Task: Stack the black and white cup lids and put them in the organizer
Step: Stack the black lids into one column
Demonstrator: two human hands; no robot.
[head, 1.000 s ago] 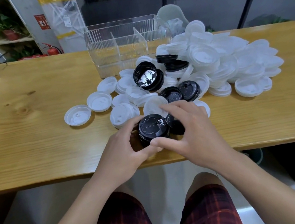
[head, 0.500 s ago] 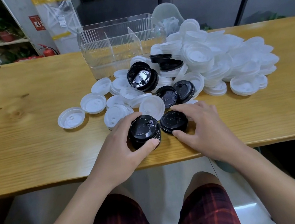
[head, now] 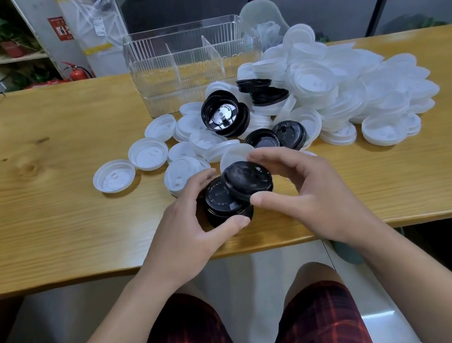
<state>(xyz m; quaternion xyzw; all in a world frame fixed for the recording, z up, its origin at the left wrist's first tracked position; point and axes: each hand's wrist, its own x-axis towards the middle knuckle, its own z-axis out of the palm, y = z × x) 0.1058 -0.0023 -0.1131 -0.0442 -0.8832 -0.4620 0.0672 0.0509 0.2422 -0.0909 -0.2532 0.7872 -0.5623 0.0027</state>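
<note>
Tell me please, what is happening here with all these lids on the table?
A person is sorting cup lids. The left hand holds a short stack of black lids on the wooden table, and the right hand holds one more black lid, tilted, partly over that stack. A big heap of white lids and a few other black ones lie behind. The clear organizer appears to hold no lids yet.

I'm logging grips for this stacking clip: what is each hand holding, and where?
Left hand grips the black lid stack round its sides. Right hand pinches a single black lid by its rim, tilted over the stack.
</note>
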